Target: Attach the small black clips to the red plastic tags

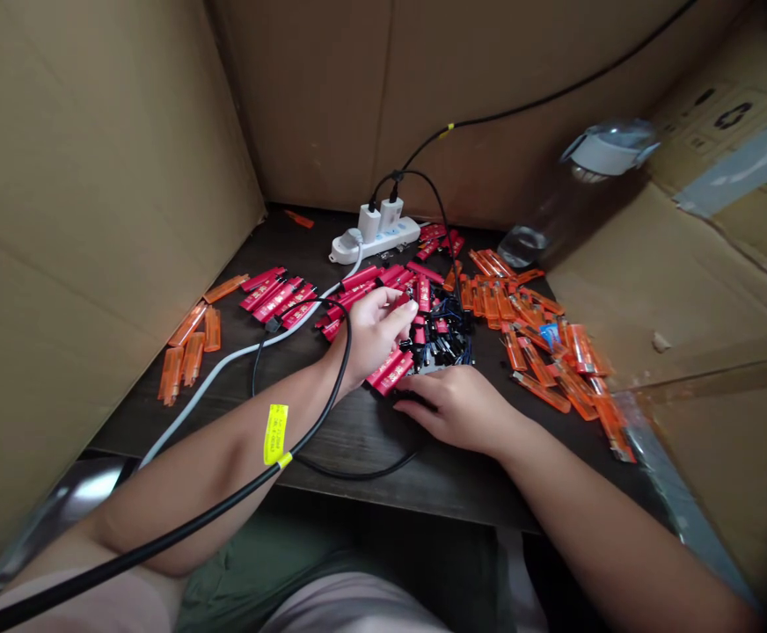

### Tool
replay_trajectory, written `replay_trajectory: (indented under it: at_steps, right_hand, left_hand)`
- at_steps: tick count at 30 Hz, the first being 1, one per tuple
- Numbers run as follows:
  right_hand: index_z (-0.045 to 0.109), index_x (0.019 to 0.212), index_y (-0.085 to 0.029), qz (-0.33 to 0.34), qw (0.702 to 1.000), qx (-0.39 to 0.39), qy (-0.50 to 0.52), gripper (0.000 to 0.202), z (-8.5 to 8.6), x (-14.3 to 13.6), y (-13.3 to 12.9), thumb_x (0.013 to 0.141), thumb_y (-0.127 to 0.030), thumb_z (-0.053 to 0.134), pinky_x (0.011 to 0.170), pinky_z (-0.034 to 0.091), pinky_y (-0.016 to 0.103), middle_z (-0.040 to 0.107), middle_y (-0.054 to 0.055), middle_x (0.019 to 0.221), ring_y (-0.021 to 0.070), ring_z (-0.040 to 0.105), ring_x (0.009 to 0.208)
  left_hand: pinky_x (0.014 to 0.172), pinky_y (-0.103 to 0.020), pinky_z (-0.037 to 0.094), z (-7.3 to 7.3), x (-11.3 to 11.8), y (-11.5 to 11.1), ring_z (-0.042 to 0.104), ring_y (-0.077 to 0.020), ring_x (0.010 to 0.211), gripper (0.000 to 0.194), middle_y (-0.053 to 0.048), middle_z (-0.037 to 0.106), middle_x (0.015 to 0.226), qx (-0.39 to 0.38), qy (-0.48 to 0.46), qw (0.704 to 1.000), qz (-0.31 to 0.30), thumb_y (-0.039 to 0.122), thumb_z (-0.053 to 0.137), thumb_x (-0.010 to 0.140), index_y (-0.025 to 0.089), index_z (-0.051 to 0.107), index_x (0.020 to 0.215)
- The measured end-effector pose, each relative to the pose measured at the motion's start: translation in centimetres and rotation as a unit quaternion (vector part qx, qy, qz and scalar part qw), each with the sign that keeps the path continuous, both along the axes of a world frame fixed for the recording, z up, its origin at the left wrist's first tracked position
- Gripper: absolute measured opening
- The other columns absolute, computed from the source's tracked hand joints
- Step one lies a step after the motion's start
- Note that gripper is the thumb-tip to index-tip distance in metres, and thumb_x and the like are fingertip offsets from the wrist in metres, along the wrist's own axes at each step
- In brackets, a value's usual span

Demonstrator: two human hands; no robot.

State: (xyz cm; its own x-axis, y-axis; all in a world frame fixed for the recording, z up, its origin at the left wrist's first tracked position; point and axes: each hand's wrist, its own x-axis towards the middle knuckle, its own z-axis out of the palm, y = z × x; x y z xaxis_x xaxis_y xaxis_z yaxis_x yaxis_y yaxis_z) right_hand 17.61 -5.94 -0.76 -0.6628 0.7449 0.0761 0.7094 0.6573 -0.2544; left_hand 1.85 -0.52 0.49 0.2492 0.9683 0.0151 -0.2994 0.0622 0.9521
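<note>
My left hand point(376, 332) reaches over a pile of red lighters with gold print, its thumb and fingers pinched round a red lighter point(404, 300) that is mostly hidden. Just past the fingertips another red lighter point(423, 294) stands out of the pile. To the right, my right hand point(459, 406) rests low with its fingers curled in at the near edge of the pile; what they hold, if anything, is hidden. Two red lighters point(393, 373) lie between the hands. Beyond my right hand is a heap of small black parts point(448, 338) with thin dark stems.
Orange translucent lighters point(502, 299) spread on the right, with more orange lighters point(192, 356) at left. A white power strip point(376, 239) stands behind, near a clear bottle point(555, 202). A black cable point(225, 510) crosses over my left arm. Cardboard walls point(317, 97) enclose the dark table.
</note>
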Motion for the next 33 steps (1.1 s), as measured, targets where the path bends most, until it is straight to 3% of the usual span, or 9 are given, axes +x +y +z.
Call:
replay_trajectory:
  at_steps: [6,10,14,16,19,21,24,29,33]
  right_hand:
    - [0.068,0.094,-0.018,-0.024,0.996,0.026,-0.077,0.027,-0.2,-0.8,0.0,0.091,-0.039,0.051,0.051,0.026,0.028,0.069,0.008,0.071,0.0169,0.059,0.056]
    - [0.066,0.089,-0.015,-0.022,0.997,0.034,-0.072,0.023,0.0,-0.9,0.0,0.091,-0.031,0.050,0.050,0.025,0.028,0.067,0.008,0.066,0.0146,0.054,0.051]
    - [0.063,0.087,-0.015,-0.048,0.995,0.010,0.082,0.017,0.4,0.0,0.0,0.089,-0.027,0.051,0.049,0.027,0.026,0.058,0.001,0.057,0.0104,0.046,0.048]
    - [0.062,0.090,-0.016,-0.081,0.973,-0.036,0.212,0.014,0.7,0.6,0.2,0.088,-0.027,0.053,0.047,0.028,0.024,0.047,-0.005,0.050,0.0082,0.039,0.044]
    - [0.059,0.086,-0.016,-0.173,0.885,-0.144,0.408,0.015,0.9,1.3,0.7,0.085,-0.032,0.058,0.045,0.034,0.022,0.048,-0.005,0.055,0.0075,0.040,0.045]
    - [0.058,0.085,-0.017,-0.208,0.787,-0.233,0.531,0.018,1.2,1.6,1.1,0.081,-0.034,0.062,0.044,0.038,0.022,0.050,-0.004,0.056,0.0082,0.043,0.044]
    - [0.059,0.082,-0.017,-0.206,0.651,-0.353,0.639,0.019,1.7,2.1,1.5,0.072,-0.030,0.069,0.041,0.042,0.023,0.058,-0.002,0.064,0.0093,0.049,0.044]
    - [0.065,0.076,-0.013,-0.209,0.544,-0.449,0.677,0.009,2.0,3.2,2.2,0.067,-0.016,0.067,0.041,0.045,0.018,0.064,0.003,0.068,0.0071,0.054,0.045]
    - [0.067,0.077,-0.013,-0.259,0.469,-0.488,0.689,0.014,2.0,4.1,2.9,0.067,-0.008,0.059,0.045,0.050,0.014,0.066,0.003,0.065,0.0057,0.056,0.047]
  left_hand:
    - [0.043,-0.018,0.028,-0.1,0.1,-0.3,0.037,-0.0039,0.043,0.029,0.006,0.046,0.051,0.044,0.014,0.999,-0.025,0.037,0.068,0.076,0.016,0.051,0.067]
    - [0.039,-0.018,0.023,-0.1,0.0,-0.4,0.031,-0.0027,0.039,0.036,0.007,0.040,0.046,0.032,0.022,0.997,-0.061,0.041,0.064,0.079,0.016,0.048,0.060]
    - [0.036,-0.016,0.021,0.5,-0.3,-0.8,0.031,-0.0028,0.036,0.031,0.006,0.041,0.045,-0.012,0.026,0.993,-0.117,0.040,0.059,0.082,0.015,0.051,0.067]
    - [0.034,-0.015,0.020,0.8,-0.5,-1.0,0.032,-0.0030,0.036,0.029,0.005,0.043,0.048,-0.053,0.020,0.988,-0.143,0.040,0.057,0.082,0.014,0.052,0.071]
    - [0.033,-0.014,0.016,0.8,-0.9,-0.9,0.033,-0.0037,0.037,0.030,0.004,0.046,0.054,-0.112,-0.027,0.974,-0.196,0.045,0.054,0.083,0.016,0.052,0.077]
    - [0.032,-0.014,0.016,0.7,-1.1,-0.7,0.031,-0.0047,0.036,0.036,0.003,0.046,0.055,-0.145,-0.062,0.954,-0.254,0.052,0.049,0.085,0.017,0.052,0.080]
    - [0.031,-0.014,0.016,0.5,-1.2,-0.5,0.027,-0.0052,0.036,0.045,0.004,0.042,0.052,-0.187,-0.081,0.920,-0.335,0.059,0.039,0.087,0.017,0.053,0.081]
    - [0.033,-0.015,0.016,0.4,-1.2,-0.4,0.023,-0.0051,0.036,0.053,0.004,0.037,0.050,-0.204,-0.074,0.910,-0.353,0.060,0.028,0.091,0.015,0.055,0.079]
    - [0.034,-0.015,0.018,0.4,-1.0,-0.3,0.025,-0.0053,0.037,0.052,0.004,0.038,0.050,-0.202,-0.082,0.927,-0.305,0.058,0.028,0.092,0.015,0.055,0.078]
